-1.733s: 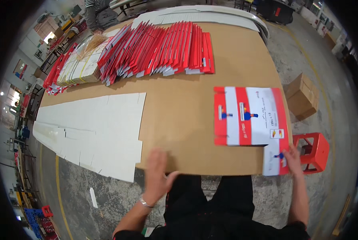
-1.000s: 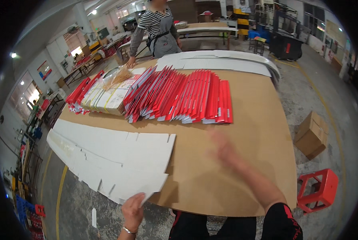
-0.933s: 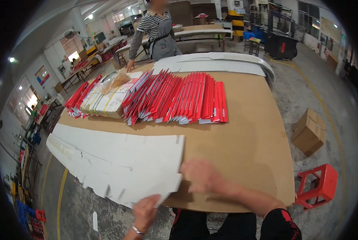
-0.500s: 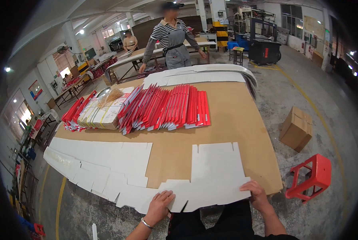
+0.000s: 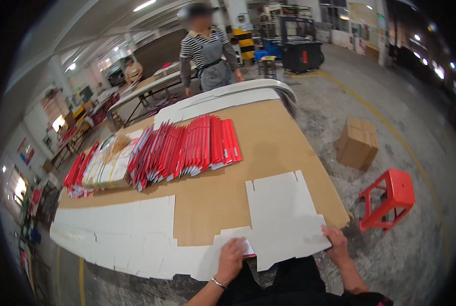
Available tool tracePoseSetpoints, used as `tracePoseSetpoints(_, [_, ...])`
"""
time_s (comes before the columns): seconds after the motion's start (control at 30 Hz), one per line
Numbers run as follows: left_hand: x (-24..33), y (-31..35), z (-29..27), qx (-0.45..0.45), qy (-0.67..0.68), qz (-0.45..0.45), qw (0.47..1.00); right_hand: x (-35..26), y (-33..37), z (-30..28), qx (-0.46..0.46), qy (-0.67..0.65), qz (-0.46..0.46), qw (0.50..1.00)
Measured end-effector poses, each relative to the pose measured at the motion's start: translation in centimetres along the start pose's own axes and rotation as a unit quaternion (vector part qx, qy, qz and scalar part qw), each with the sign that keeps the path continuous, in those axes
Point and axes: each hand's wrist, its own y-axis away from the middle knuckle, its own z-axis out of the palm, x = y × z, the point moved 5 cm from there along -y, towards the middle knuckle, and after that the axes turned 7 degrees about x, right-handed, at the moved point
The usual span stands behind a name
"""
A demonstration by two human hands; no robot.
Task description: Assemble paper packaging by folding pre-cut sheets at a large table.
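Observation:
A die-cut white cardboard sheet, with slots along its far edge, lies tilted at the front of the table and overhangs the near edge. My right hand grips its right edge, thumb and fingers closed on it. To its left, my left hand has bent fingers closed over the end of the other white cardboard sheets, which lie overlapped along the front edge. A small red-edged strip shows beside the left fingers. The underside of the left grip is hidden.
Red folded pieces stand in a leaning row beside a strapped white bundle. More white sheets lie on the table's far end. A red stool and brown carton stand to the right. A person stands beyond the table.
The slotted sheet has shifted right and turned slightly against the sheets beside it, exposing the red-edged strip. My right hand stays on its right edge. The whole view has swung.

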Motion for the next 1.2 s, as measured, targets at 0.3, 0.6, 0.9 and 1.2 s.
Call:
tracePoseSetpoints(0.3, [2.8,-3.7,5.8,-0.014,0.110,-0.032,0.993,2.1,-1.2,2.8,-0.032,0.030,0.186,0.982])
tracePoseSetpoints(0.6, [8.0,-4.1,7.0,-0.124,-0.059,0.127,0.982,0.5,9.0,3.4,0.021,-0.231,0.484,0.844])
tracePoseSetpoints(0.9, [10.6,-2.0,9.0,-0.177,-0.052,0.158,0.970,-3.0,7.3,8.4,0.040,-0.405,0.510,0.758])
tracePoseSetpoints(1.2, [7.5,-1.5,7.7,-0.153,-0.050,0.139,0.977,-8.1,-3.8,6.3,0.009,-0.034,-0.094,0.995])
